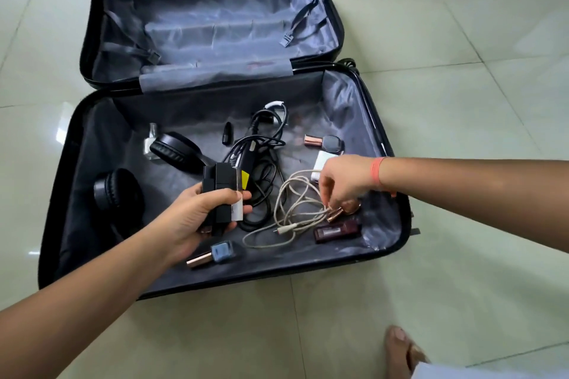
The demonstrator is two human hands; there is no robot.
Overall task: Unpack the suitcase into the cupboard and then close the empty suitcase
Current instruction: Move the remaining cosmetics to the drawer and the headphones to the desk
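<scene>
Pale floor tiles (462, 86) carry the open suitcase (234, 283). At the right end of its near half, a rose-capped bottle (335, 213) lies on its side against loops of white cable (286, 209), cap aimed left and toward you. Your right hand (341, 178) sits directly over it, fingers (326, 197) curled down and seemingly pinching that cap. Your left hand (191, 218), farther off, already grips the black charger brick (220, 184).

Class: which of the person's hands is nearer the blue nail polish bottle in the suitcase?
Left. The left hand, gripping a black adapter, is right beside the blue nail polish bottle; the right hand is farther off to its right, over the white cable.
</scene>
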